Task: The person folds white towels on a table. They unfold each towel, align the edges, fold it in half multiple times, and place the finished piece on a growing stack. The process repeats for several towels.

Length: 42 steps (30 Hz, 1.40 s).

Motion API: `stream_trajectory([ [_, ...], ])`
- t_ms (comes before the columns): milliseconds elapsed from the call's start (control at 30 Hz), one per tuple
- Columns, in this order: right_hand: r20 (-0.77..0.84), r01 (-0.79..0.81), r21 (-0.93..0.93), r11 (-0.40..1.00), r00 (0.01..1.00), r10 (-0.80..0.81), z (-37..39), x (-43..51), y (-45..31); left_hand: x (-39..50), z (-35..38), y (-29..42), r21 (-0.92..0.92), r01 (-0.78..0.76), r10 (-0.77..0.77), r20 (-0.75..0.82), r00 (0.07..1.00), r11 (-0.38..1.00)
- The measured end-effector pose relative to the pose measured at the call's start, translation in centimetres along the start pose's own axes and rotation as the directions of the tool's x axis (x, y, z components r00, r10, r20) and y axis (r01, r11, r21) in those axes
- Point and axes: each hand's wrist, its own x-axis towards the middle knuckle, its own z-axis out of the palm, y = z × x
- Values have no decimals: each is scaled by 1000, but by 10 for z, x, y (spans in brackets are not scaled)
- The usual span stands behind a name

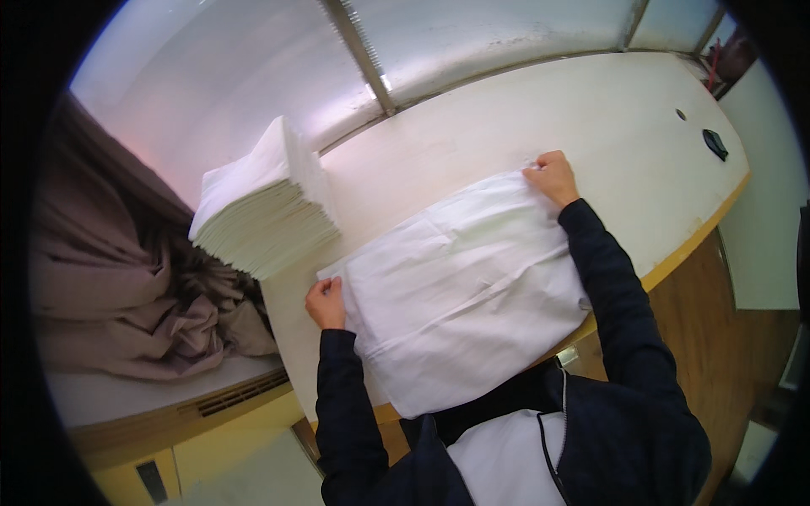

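Observation:
A white cloth point(455, 278) lies spread over the table in front of me, creased across its middle, its near side reaching the table's front edge. My left hand point(326, 305) pinches the cloth's far left corner between thumb and fingers. At the far right corner, my right hand point(554, 177) grips the fabric the same way. Beyond my left hand stands a tall stack of folded white cloths point(272, 209), leaning slightly, with its folded layers facing me.
The white table point(620, 126) has a worn yellow edge on the right. A dark computer mouse point(715, 144) and a small dark oval point(681, 114) lie at its far right. Frosted panes point(493, 38) border the back. Bunched brown curtains point(126, 272) hang at left.

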Motion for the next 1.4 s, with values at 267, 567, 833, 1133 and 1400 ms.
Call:
stream_trajectory([
  [267,144,69,39,997,987,-74,-8,0,-11,-4,-11,-7,-283,116,-114,24,993,952],
  [567,-18,9,59,998,1000,-8,-3,-20,-15,10,-16,-1,-270,153,-128,109,986,950],
  [833,114,-191,124,974,978,177,-19,1,-4,15,-17,-1,-271,173,-145,120,982,947],
  [1133,442,-496,303,814,829,341,-40,0,-12,-2,-23,1,-146,41,-24,116,993,989],
  [1400,301,-312,648,695,943,142,-38,-3,-28,-5,-34,8,-260,36,-36,2,999,965],
])
